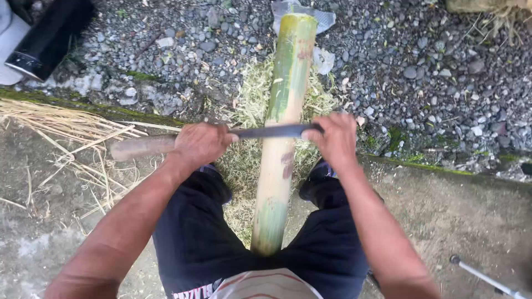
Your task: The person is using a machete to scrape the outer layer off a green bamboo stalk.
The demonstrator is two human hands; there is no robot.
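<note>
A thick bamboo pole (282, 122) runs from between my knees out over the gravel, green at the far end and pale yellow where its skin is scraped. A long dark knife blade (266, 132) lies crosswise on top of it. My left hand (200, 144) grips the knife near its wooden handle (141, 147). My right hand (335, 139) holds the blade's far end on the other side of the pole. Both hands are closed on the knife.
Pale green shavings (249, 105) lie heaped under and around the pole. Dry straw (66, 127) is spread on the concrete at the left. Grey gravel (432, 72) covers the ground ahead. A thin metal rod (482, 277) lies at lower right, a black object (47, 36) at upper left.
</note>
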